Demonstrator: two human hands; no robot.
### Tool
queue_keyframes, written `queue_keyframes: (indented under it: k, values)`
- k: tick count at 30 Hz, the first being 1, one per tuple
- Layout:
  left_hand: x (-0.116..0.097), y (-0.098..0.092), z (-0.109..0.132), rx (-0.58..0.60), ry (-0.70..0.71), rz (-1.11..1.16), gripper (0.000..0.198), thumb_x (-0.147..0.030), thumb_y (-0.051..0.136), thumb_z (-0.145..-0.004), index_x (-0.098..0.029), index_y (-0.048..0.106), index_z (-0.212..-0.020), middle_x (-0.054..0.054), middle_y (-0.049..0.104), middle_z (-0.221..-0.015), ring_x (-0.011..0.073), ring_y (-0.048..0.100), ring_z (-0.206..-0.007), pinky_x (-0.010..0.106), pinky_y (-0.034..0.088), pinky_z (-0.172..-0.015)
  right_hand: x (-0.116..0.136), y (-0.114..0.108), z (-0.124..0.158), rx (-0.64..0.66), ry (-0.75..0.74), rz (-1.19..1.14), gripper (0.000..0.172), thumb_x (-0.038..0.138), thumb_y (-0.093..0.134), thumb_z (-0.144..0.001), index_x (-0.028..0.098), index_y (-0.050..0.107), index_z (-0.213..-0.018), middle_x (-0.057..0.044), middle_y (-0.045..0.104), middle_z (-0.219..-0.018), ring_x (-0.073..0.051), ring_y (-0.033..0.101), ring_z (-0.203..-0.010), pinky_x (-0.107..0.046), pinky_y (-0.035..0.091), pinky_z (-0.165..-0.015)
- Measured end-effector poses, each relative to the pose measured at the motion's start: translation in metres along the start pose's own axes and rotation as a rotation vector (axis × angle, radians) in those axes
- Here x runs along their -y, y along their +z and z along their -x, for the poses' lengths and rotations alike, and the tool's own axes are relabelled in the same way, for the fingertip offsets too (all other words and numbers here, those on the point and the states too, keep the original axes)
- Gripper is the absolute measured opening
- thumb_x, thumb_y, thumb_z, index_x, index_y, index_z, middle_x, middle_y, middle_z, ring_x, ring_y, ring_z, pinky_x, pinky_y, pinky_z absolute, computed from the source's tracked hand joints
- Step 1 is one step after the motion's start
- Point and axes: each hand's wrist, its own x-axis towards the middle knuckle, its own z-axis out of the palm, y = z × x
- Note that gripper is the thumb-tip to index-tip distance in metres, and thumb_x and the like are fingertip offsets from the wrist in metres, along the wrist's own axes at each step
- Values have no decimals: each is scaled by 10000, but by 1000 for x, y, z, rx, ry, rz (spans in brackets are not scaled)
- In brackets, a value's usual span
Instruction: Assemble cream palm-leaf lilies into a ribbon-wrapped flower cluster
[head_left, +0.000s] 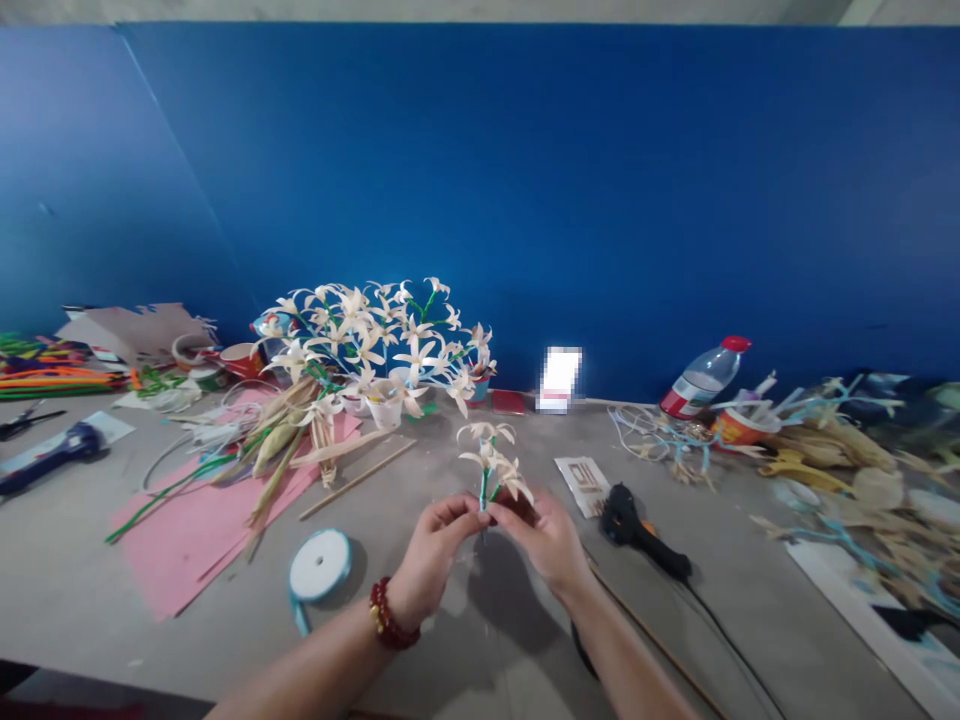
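Note:
Between my two hands stands an upright spray of cream artificial flowers [489,462] on a stem wrapped in light blue and green. My left hand [444,535], with a dark red bead bracelet [390,613] at the wrist, pinches the lower stem between thumb and fingers. My right hand [546,535] closes on the same spray from the other side, its thumb at the stem just under the petals. The fingertips partly hide the stem's lower end. A roll of light blue ribbon [320,565] lies on the table to the left of my left hand.
White cups with many similar flowers [386,405] stand at the back. Pink paper [176,550] with dried husks lies left. A black glue gun [641,535], its cord trailing, lies right, near a plastic bottle [701,380] and scraps. A thin stick [356,478] lies behind the ribbon.

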Motion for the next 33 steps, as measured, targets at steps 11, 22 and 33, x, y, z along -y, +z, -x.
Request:
queue_keyframes:
  k: [11, 22, 33]
  values:
    - [1, 3, 3, -35, -41, 93, 128, -257, 802, -688, -165, 714, -671, 28, 678, -692, 150, 576, -681, 241, 418, -671, 1, 1, 4, -47, -131, 174, 95, 283, 678, -807, 205, 691, -753, -21, 656, -761, -183, 588, -724, -272, 484, -680]
    - [1, 3, 5, -19, -15, 170, 85, -204, 779, -701, -158, 730, -649, 18, 686, -660, 138, 571, -693, 241, 413, -726, -7, 1, 5, -66, -263, 135, 58, 205, 724, -761, 260, 741, -768, -24, 699, -808, -192, 631, -748, -289, 500, -680]
    - [1, 3, 5, -47, -42, 127, 100, -231, 788, -678, -156, 734, -641, 23, 667, -658, 141, 558, -677, 246, 414, -707, -23, -1, 8, -67, -224, 135, 25, 243, 736, -769, 256, 754, -780, -51, 717, -884, -214, 655, -775, -337, 524, -730]
